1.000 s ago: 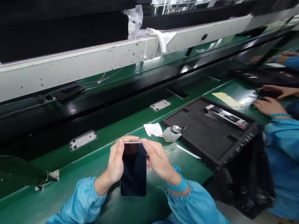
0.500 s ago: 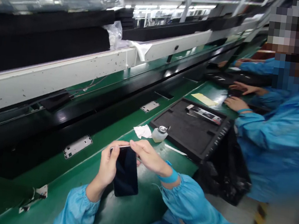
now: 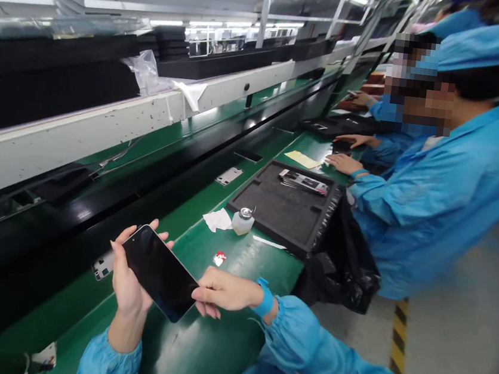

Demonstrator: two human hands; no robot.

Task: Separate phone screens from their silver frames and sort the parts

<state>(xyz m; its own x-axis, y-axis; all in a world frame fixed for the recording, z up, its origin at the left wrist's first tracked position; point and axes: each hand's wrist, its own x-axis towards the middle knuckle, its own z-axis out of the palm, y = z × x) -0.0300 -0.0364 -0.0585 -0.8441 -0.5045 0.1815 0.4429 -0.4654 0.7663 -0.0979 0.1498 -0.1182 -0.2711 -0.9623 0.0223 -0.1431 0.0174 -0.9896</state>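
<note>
A smartphone (image 3: 159,273) with a dark screen and thin light edge lies slantwise between my hands, screen toward me, above the green tabletop. My left hand (image 3: 132,285) cradles its upper left end, thumb along the near side and fingertips showing beyond the far edge. My right hand (image 3: 224,289) pinches the lower right corner; a blue band circles that wrist. Past the phone, a small red and white scrap (image 3: 219,258) lies on the table. Partly behind my left hand is a pale metal phone frame (image 3: 102,266).
A dispenser bottle (image 3: 243,220) stands beside a crumpled white wipe (image 3: 217,220). Further right lies a black foam tray (image 3: 270,204) with flat parts on it, next to a black plastic bag (image 3: 344,264). Another phone frame (image 3: 229,176) is farther along the line. A co-worker (image 3: 441,167) sits at right.
The phone has turned from near upright to a diagonal, and moved left. My right hand has gone from its top edge to its lower corner. The red and white scrap now shows. The view has shifted right.
</note>
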